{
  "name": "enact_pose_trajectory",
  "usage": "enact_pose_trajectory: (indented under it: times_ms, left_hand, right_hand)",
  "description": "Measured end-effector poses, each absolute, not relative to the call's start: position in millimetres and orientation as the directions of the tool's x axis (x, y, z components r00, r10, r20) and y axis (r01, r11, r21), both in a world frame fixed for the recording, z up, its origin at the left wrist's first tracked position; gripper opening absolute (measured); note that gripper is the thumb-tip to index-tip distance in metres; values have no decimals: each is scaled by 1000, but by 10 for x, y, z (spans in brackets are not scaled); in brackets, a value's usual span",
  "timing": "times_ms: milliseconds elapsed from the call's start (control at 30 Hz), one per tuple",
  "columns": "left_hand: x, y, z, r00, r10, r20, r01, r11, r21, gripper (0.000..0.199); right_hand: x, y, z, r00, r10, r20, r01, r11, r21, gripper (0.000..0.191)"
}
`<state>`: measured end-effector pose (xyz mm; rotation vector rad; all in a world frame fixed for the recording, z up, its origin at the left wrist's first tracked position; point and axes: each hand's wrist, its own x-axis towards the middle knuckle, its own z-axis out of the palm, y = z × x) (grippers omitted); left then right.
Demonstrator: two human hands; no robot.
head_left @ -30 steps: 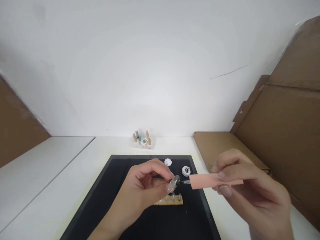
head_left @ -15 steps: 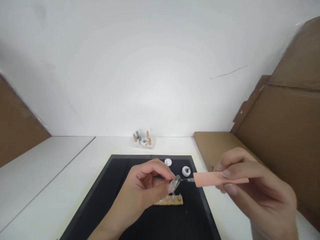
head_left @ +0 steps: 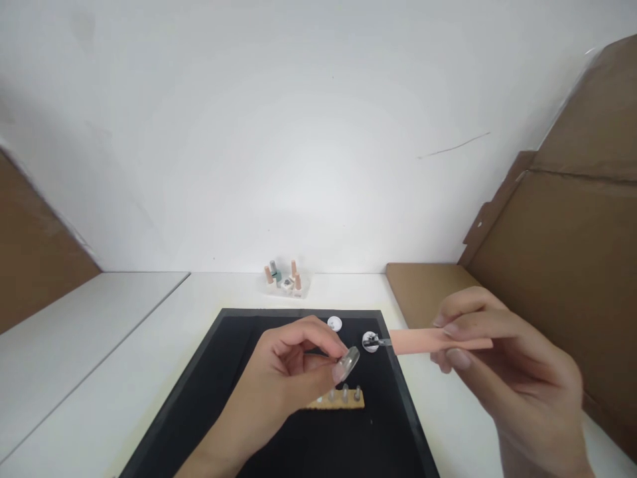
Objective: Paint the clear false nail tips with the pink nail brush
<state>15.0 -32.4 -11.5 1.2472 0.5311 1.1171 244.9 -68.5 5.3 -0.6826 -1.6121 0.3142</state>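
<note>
My left hand [head_left: 286,378] pinches a clear, glossy false nail [head_left: 349,364] between thumb and fingertips. In my right hand [head_left: 502,365], the long pink cap of a nail polish brush [head_left: 417,341] is gripped between thumb and fingers, lying nearly level. Its bristle tip points left, a little apart from the false nail, and overlaps the small white jar [head_left: 369,336] in my view; I cannot tell whether they touch. Below the hands, a wooden strip [head_left: 338,403] bears several upright clear nail tips, its left end partly hidden by my left hand.
A white round lid [head_left: 334,323] lies at the back of the black mat [head_left: 298,448]. Behind the mat, a clear tray [head_left: 283,293] holds several polish bottles with pink and grey caps. Cardboard [head_left: 423,292] stands to the right, and a white wall [head_left: 318,153] closes off the back.
My right hand has raised the brush slightly, and its tip has come away from the false nail. My left hand stays in place, still pinching the nail.
</note>
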Motion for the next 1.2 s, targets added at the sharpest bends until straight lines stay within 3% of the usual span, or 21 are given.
enact_pose_trajectory:
  times_ms: [233,533,867,1200]
  left_hand:
    - [107,-287,-65,378,908,182,-368,-33,929,10]
    - [-44,-242,-57,280,953,112,-325,-15,946,31]
    - [-300,-135,-587,168,978,124,-164,-96,982,43]
    - [-420,-207,-1234,65,984,165,149,-174,974,36]
  right_hand:
    - [2430,-679,80,-28,566,824,210,809,-549,26]
    - [2329,-710,138,17,555,832,193,814,-547,25]
    - [2159,-777,233,117,564,818,215,790,-575,18]
    - [2176,-755,215,121,554,824,231,791,-566,17]
